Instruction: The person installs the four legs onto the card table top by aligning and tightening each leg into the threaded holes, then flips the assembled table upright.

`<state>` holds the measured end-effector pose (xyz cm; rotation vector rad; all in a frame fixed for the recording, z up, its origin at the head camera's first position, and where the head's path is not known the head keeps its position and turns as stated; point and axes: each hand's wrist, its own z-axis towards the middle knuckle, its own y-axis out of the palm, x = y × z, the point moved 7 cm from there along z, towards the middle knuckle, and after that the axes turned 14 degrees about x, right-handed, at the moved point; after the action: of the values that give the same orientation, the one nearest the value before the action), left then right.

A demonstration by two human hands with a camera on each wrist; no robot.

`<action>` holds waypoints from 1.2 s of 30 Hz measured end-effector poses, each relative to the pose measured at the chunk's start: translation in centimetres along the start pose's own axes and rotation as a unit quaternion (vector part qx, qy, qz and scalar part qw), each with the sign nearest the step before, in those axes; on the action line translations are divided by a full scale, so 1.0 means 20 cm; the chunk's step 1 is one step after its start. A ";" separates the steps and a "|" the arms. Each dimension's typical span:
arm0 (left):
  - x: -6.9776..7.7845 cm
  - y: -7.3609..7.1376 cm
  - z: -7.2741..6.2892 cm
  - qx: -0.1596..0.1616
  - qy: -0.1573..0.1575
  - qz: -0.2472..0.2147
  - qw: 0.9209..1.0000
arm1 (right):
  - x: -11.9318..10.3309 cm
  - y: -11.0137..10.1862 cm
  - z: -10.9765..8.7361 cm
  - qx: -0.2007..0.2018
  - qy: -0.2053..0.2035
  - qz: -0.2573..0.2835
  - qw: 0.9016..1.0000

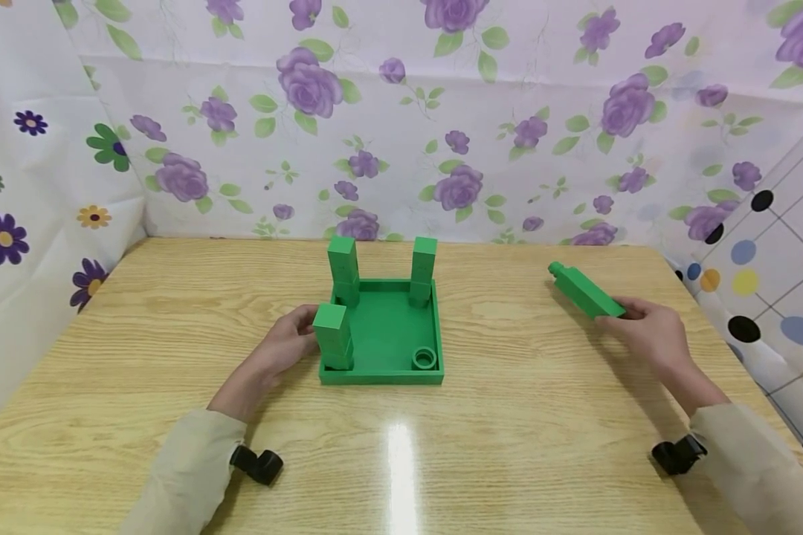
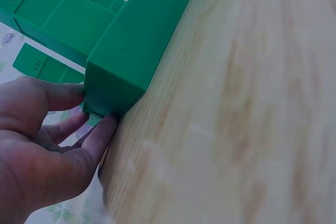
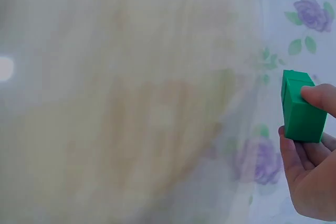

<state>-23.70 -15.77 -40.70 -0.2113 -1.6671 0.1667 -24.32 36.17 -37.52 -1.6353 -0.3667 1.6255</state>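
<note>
A square green tray (image 1: 383, 377) lies on the table, with upright square green posts at three corners. The front-left post (image 1: 332, 338) stands close to my left hand (image 1: 288, 338). In the left wrist view, thumb and fingers pinch the tray's side wall (image 2: 113, 85). An open round green socket (image 1: 424, 359) sits in the front-right corner. Far to the right, my right hand (image 1: 652, 334) holds a loose green post (image 1: 584, 291), tilted, its narrow round end pointing away to the left. In the right wrist view, the thumb presses on the post's side (image 3: 304, 116) with fingers beneath.
The back-left post (image 1: 344, 267) and back-right post (image 1: 424, 267) rise from the tray's far corners. A wood-grain table (image 1: 508, 423) spreads under everything. Floral cloth (image 1: 401, 141) hangs behind it, and dotted cloth (image 1: 776, 275) borders the right side.
</note>
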 end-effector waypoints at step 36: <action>0.00 0.00 -0.01 0.000 -0.002 -0.014 1.000 | -0.79 0.07 -0.24 -0.074 -0.211 0.107 0.969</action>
<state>-23.57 -15.82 -40.72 -0.1882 -1.6725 0.1462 -22.37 22.75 -27.80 -1.4653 -0.5519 2.1628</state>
